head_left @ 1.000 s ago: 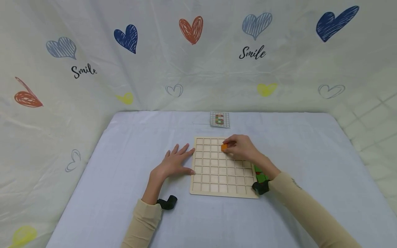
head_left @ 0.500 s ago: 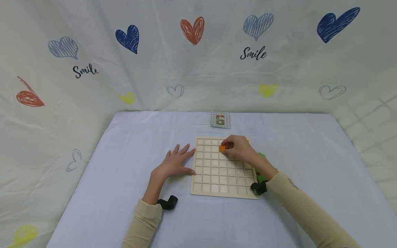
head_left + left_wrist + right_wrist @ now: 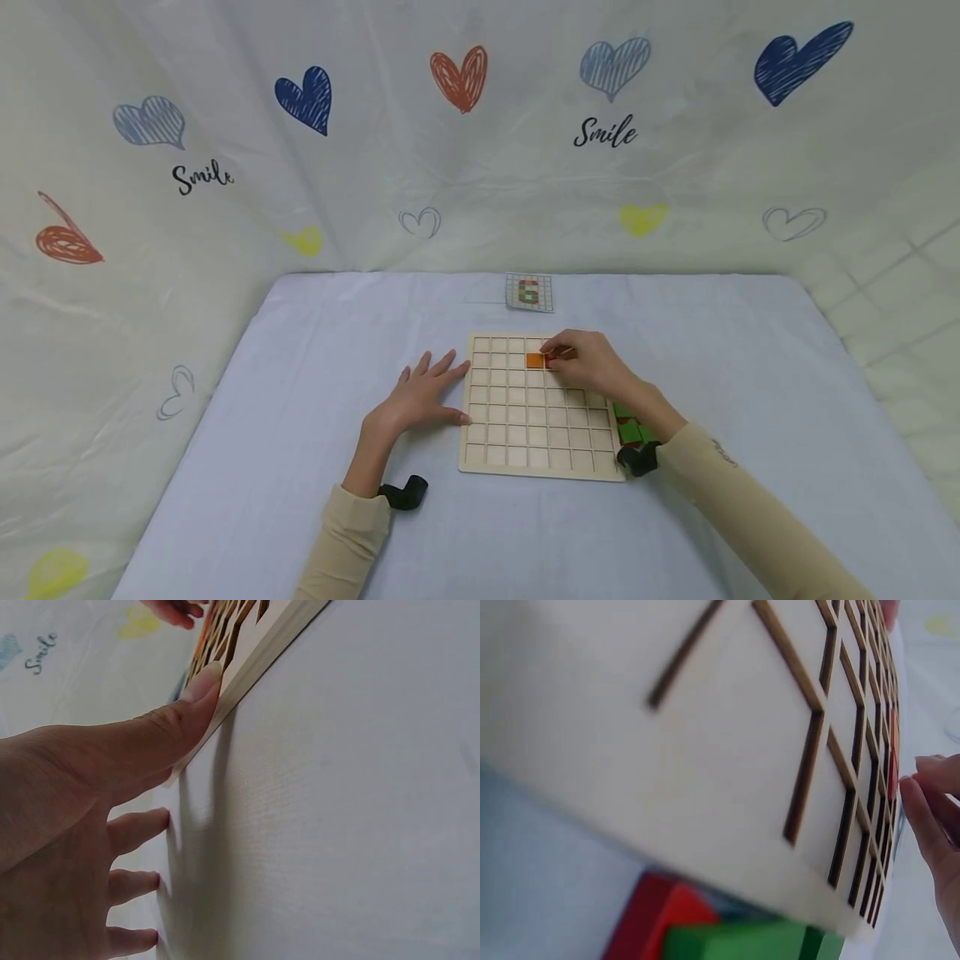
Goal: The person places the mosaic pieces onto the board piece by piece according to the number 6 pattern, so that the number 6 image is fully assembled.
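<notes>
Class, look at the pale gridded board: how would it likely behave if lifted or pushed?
The gridded board looks like wood with straight edges, so it would probably stay stiff when lifted. Lying broad and flat, it would likely slide rather than tip if pushed. The orange tile might shift if the board tilts, since no fastening shows.

The board (image 3: 517, 433) shows a pale square grid, the blocks (image 3: 535, 361) orange, red and green.
</notes>
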Available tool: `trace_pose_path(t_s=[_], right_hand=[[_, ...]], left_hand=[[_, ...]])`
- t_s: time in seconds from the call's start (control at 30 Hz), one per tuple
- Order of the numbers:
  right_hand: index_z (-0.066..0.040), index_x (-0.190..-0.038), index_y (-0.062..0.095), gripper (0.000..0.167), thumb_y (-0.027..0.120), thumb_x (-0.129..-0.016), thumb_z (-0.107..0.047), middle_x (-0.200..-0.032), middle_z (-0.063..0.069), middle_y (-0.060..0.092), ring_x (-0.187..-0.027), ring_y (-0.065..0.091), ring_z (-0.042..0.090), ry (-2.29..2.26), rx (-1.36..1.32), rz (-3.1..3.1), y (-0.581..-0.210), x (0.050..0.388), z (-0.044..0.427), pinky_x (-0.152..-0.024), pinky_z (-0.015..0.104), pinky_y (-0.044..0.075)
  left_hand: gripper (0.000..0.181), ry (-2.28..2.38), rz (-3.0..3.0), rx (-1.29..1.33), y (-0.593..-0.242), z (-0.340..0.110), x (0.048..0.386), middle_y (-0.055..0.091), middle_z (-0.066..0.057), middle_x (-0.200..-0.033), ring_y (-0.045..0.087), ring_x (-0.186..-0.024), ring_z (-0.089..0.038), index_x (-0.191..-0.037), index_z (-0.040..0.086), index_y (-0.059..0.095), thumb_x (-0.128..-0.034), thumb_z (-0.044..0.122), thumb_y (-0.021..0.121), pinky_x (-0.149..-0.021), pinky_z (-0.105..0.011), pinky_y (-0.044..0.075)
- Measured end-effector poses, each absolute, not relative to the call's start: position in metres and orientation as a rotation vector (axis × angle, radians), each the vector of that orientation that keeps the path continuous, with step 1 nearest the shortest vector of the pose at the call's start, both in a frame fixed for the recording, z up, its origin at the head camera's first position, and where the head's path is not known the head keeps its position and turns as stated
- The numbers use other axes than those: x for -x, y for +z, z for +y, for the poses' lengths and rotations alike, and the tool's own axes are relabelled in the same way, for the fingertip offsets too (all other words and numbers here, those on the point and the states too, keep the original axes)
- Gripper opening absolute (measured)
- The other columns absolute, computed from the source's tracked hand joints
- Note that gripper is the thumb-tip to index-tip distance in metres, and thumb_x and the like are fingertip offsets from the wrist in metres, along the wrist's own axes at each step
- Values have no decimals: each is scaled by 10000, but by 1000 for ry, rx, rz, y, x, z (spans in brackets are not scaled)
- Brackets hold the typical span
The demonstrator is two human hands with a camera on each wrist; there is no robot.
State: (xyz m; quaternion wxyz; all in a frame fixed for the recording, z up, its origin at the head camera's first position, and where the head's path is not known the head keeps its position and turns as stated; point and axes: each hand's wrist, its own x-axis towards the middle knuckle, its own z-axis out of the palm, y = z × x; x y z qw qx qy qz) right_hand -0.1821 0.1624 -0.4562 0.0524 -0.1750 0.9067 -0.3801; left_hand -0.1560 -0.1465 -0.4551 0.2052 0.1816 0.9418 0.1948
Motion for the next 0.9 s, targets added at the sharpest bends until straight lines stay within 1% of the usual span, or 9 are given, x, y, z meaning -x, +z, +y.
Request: trace_pose_path(t_s=[0.2, 0.43, 0.8, 0.9], right_hand=[[-5, -1138, 743, 193, 669, -962, -33, -1142, 136, 744, -1032, 709, 293, -1117, 522, 2768, -451, 175, 180, -939, 474, 585], [-17, -1174, 737, 212, 673, -975, -51, -1166, 137, 736, -1026, 695, 299, -1068, 514, 2786, -447, 167, 209, -935, 492, 583], [-12, -1131, 756, 196, 712, -943, -50, -1099, 127, 753, -971, 703, 283, -987, 490, 2803, -449, 149, 235, -891, 476, 599], [-16, -1133, 757, 209, 736, -929, -55, -1094, 111, 757, -964, 697, 266, -983, 472, 2805, -450, 143, 242, -873, 446, 601]], left_hand=[[914, 531, 2636, -515, -457, -147, 156, 183, -47, -1729, 40, -1594, -423, -1623, 250, 343, -865, 476, 801, -1241, -678, 76], [909, 550, 2630, -519, -456, -147, 155, 181, -49, -1728, 33, -1594, -423, -1624, 251, 341, -871, 477, 796, -1241, -678, 74], [916, 517, 2638, -527, -456, -148, 155, 173, -57, -1731, 36, -1590, -440, -1630, 245, 326, -878, 492, 785, -1231, -696, 85], [918, 531, 2629, -525, -456, -147, 155, 171, -59, -1731, 29, -1591, -439, -1631, 241, 323, -877, 486, 788, -1230, -699, 77]])
